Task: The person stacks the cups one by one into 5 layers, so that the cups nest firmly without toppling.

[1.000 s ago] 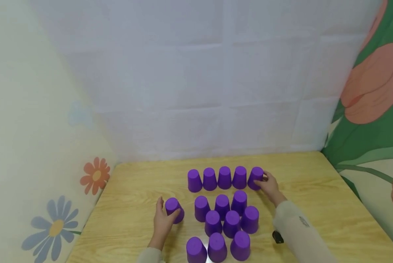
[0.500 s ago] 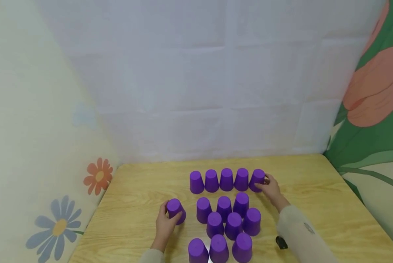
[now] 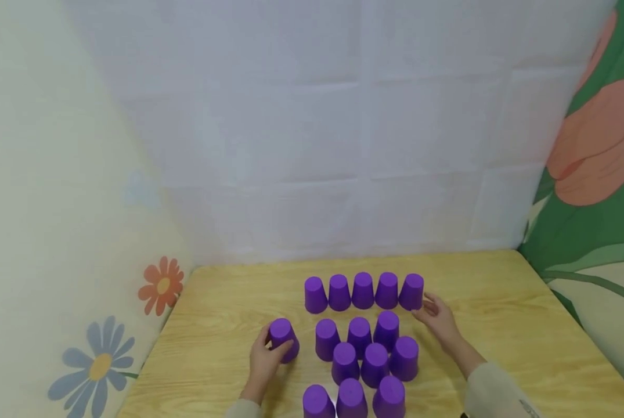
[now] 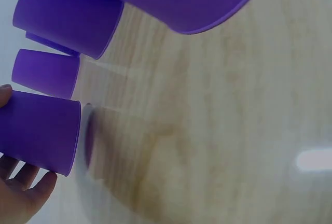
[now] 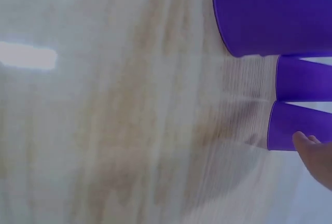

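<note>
My left hand (image 3: 264,360) grips an upside-down purple cup (image 3: 284,341) at the left of the group, thumb on the near side and fingers round the far side. In the left wrist view that cup (image 4: 39,130) sits between thumb and fingers, its rim close over the table. My right hand (image 3: 439,325) is at the right end of the back row, fingers loosely extended. Its fingertips are right by the lower side of the end cup (image 3: 412,291). In the right wrist view the thumb (image 5: 302,143) overlaps this cup.
The back row (image 3: 363,290) holds several upside-down cups side by side. In the middle stands a cluster of more purple cups (image 3: 359,338), with a front row of three (image 3: 351,399) nearer me. All are on a wood-grain table (image 3: 228,302) against a white cloth (image 3: 312,145).
My left fingers have come in round the far side of the cup. My right hand has drawn back from the end cup, loosening its hold. The head view has shifted slightly.
</note>
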A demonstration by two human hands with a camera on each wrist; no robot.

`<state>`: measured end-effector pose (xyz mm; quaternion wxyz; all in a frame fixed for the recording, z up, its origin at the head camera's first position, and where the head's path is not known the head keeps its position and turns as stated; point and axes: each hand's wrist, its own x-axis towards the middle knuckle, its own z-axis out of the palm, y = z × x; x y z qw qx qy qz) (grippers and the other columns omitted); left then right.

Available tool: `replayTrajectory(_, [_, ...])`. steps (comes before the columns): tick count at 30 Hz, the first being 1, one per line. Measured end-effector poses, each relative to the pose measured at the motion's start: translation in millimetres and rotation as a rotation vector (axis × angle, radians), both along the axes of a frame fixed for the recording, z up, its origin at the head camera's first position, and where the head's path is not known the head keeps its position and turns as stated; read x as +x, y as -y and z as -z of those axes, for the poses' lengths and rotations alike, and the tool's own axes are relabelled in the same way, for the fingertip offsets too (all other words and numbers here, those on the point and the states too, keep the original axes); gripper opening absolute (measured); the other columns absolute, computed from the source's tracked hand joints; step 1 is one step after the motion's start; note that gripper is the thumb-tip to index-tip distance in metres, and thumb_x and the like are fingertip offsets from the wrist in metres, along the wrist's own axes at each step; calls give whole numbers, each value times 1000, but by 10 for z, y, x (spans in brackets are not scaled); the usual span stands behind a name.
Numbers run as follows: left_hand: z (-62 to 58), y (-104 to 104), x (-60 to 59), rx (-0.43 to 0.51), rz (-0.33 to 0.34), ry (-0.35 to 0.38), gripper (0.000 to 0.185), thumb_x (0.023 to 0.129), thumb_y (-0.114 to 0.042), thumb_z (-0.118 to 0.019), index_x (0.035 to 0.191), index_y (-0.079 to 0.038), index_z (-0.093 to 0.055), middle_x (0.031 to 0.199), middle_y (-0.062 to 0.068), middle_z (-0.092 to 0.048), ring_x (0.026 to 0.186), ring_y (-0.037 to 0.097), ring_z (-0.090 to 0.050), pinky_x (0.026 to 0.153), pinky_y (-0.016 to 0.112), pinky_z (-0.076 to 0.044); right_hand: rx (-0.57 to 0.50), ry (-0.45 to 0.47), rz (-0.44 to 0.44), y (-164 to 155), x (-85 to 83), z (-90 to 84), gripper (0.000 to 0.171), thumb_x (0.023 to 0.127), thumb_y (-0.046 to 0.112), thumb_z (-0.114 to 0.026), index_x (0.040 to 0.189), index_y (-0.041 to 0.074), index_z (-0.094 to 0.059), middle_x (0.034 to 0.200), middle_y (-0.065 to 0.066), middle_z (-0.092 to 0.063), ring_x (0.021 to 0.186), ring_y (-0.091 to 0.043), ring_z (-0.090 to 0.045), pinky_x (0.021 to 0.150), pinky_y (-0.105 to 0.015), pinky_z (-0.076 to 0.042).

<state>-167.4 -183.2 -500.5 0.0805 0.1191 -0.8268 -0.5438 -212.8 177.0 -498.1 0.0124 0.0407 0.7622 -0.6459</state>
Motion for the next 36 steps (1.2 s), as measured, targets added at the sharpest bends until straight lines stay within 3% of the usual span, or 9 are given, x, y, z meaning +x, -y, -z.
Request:
replayTrajectory(7, [-156, 18, -159, -2, 38, -54, 57, 78, -10, -70, 128, 6, -47, 126, 30, -52, 120, 46, -46, 101, 56, -40, 59, -3, -52, 26, 314, -52, 62, 86, 3, -61, 137, -11, -30, 135, -38, -38, 126, -50, -38, 104, -51, -39])
replayTrajectory(19, [-536, -74, -533, 3, 106, -58, 59, 80, -16, -71, 131, 0, -47, 125, 26, -55, 118, 40, -50, 102, 53, -41, 60, -21, -99, 45, 700, 4, 60, 79, -4, -64, 132, -14, -36, 129, -38, -44, 121, -49, -44, 97, -48, -47])
replayTrajectory(25, [-670, -190, -743, 27, 135, -75, 58, 79, -15, -72, 130, -2, -50, 123, 25, -57, 117, 38, -52, 100, 51, -44, 58, -15, -123, 95, 784, 68, 65, 73, -6, -67, 131, -14, -38, 127, -37, -47, 119, -49, -46, 102, -58, -38])
replayTrajectory(36, [-816, -544, -994, 29, 204, -103, 57, 78, -14, -72, 129, 0, -50, 122, 25, -58, 117, 39, -53, 103, 48, -42, 72, -20, -72, 223, 814, 146, 60, 73, -3, -71, 127, -10, -46, 125, -33, -52, 118, -47, -48, 100, -59, -39])
